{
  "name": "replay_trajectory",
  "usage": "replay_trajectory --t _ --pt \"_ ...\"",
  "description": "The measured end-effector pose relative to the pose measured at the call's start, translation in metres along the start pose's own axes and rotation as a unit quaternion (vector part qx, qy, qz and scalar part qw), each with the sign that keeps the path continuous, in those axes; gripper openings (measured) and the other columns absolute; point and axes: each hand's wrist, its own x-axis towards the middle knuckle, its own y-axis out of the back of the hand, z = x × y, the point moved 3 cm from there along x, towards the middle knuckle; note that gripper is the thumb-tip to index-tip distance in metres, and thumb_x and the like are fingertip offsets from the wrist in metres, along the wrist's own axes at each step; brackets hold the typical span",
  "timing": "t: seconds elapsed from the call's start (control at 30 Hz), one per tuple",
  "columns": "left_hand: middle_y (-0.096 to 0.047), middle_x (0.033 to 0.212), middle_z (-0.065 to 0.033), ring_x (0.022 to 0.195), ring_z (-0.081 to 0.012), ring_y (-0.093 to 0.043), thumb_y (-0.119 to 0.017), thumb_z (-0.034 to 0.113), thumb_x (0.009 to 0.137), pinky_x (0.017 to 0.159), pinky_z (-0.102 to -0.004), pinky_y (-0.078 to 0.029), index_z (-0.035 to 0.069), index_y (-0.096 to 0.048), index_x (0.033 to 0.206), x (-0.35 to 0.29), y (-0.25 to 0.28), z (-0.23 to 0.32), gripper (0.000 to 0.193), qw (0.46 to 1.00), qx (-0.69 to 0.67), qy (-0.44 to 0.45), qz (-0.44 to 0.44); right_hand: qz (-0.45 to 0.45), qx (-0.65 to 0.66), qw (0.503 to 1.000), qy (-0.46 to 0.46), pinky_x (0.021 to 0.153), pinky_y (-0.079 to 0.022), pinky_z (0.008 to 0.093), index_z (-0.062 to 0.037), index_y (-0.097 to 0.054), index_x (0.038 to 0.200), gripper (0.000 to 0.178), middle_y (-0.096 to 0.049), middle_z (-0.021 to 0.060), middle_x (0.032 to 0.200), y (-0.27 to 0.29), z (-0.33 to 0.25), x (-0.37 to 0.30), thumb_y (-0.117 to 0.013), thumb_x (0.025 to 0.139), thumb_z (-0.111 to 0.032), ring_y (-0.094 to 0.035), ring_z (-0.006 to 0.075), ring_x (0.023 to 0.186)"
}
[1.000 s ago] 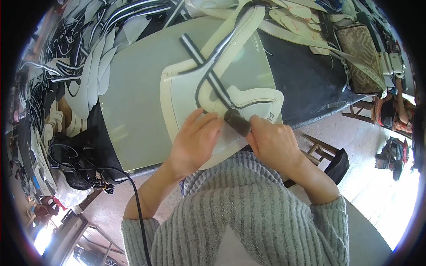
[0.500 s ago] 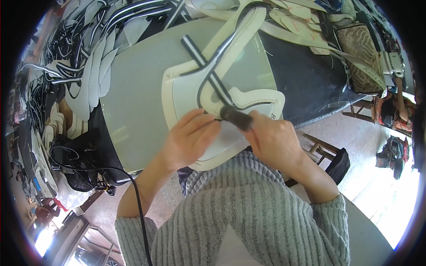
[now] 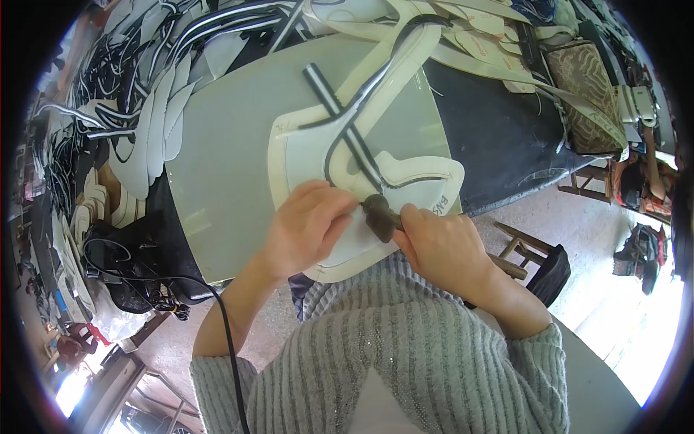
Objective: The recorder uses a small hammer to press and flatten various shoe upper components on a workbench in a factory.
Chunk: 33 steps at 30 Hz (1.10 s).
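Observation:
A small hammer [image 3: 379, 218] with a dark head and wooden handle is gripped in my right hand [image 3: 447, 247], its head low over the pattern piece near my left fingertips. My left hand [image 3: 307, 226] has its fingers bent and pressed together by the hammer head; whatever they pinch is hidden. Beneath both hands lies a large curved cream pattern piece [image 3: 287, 170] with white panels and black-edged seams. A black-and-white strip [image 3: 322, 88] crosses it diagonally, its lower end close to the hammer.
Under the pattern piece is a grey-green board [image 3: 217, 173] on a black-covered table [image 3: 491, 145]. Cut pieces [image 3: 155, 123] and bundled strips [image 3: 217, 25] crowd the left and back. A patterned box [image 3: 585, 79] stands at right. A black cable [image 3: 230, 340] hangs over my left arm.
The hammer head has swung down and toward me, and my right hand has shifted slightly nearer. The pattern piece and strip have moved a little to the right.

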Motion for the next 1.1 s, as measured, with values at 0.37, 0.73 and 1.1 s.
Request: replay_trajectory --t 0.37,0.73,1.1 --pt "-0.069 0.093 -0.0097 0.085 -0.0261 -0.068 -0.077 -0.003 0.076 0.084 -0.0425 -0.056 0.001 -0.06 0.102 0.001 -0.004 0.002 0.031 0.995 0.053 -0.079 0.005 0.011 0.022 1.0 -0.01 0.047 -0.05 0.04 -0.0032 -0.05 0.082 0.033 -0.06 0.0114 0.063 -0.003 0.0 0.004 -0.059 0.096 -0.032 -0.063 0.0316 0.053" --pt "-0.069 0.107 -0.0127 0.102 -0.0311 -0.065 -0.075 -0.005 0.077 0.089 -0.04 -0.055 -0.001 -0.054 0.118 -0.001 0.002 0.001 0.047 1.0 0.009 -0.004 -0.009 0.017 0.029 0.999 0.001 0.048 -0.05 0.0424 -0.0047 -0.05 0.081 0.032 -0.06 0.0125 0.061 -0.002 0.006 0.003 -0.058 0.097 -0.031 -0.064 0.0325 0.055" --pt "-0.065 0.124 -0.0141 0.122 -0.0307 -0.058 -0.063 0.0 0.089 0.106 -0.0437 -0.043 0.0 -0.035 0.141 0.008 -0.051 0.038 0.059 0.956 -0.147 0.237 0.093 0.172 0.257 0.938 -0.156 0.053 -0.046 0.0446 0.0007 -0.059 0.104 0.022 -0.061 0.0189 0.066 0.014 0.046 -0.014 -0.056 0.098 -0.02 -0.06 0.0398 0.058"
